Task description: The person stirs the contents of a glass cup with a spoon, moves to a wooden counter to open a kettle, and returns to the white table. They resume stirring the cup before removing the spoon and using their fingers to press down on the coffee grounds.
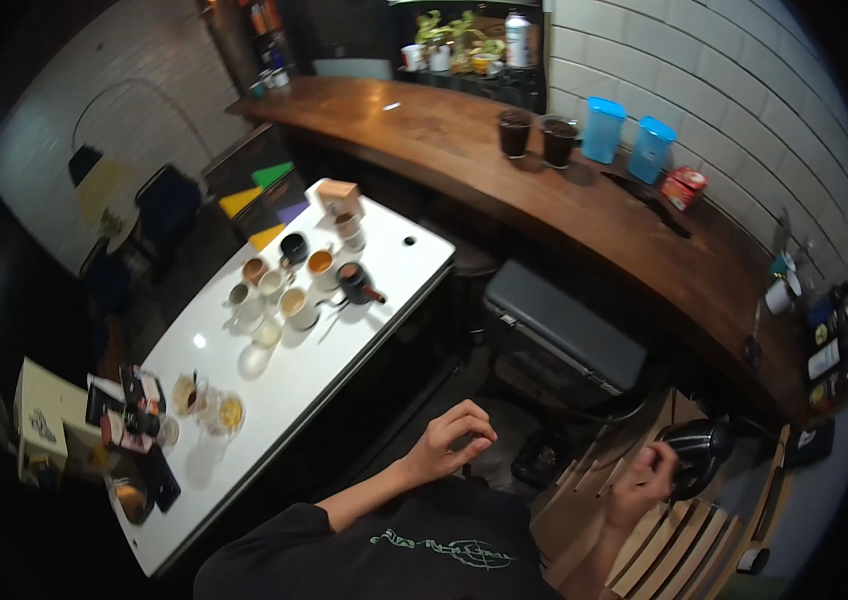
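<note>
My left hand (459, 437) is in mid-air in front of my dark shirt, its fingers loosely curved and apart, with nothing in it. Lower right, my right hand (641, 485) is closed at the near side of a shiny black kettle (699, 452); its fingers appear wrapped round the handle, which they mostly hide. Beneath the kettle and my right forearm is a slatted wooden rack or seat (679, 550).
A white table (309, 400) on the left bears several cups, a dark-handled pot (356, 283) and glassware. Along the tiled wall runs a wooden counter (424, 125) with dark-filled cups (558, 142) and blue containers (604, 130). A black case (569, 325) stands below it.
</note>
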